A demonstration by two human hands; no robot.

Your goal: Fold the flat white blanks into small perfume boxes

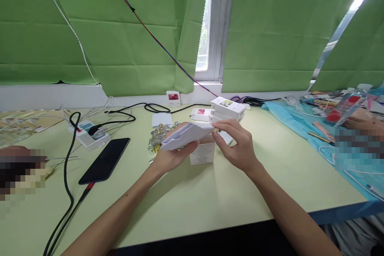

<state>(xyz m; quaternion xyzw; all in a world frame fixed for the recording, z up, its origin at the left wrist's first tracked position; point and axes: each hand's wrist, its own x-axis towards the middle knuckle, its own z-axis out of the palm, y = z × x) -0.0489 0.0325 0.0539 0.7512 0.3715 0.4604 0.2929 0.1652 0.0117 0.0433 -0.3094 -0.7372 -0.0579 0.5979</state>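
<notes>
Dead ahead, layered white paper (187, 134) points lengthwise toward two o'clock, flat. My left hand (171, 158) clasps it; right hand (241, 144) half-curls, hold unclear.

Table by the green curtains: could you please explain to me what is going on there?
A person's left hand holds a white folded piece, and the right hand is at its right end; whether it grips the piece is hard to tell. Beyond the hands, a stack of white boxes and a cluster of glass and gold-coloured pieces sit on the table. A dark phone lies to the left.
</notes>
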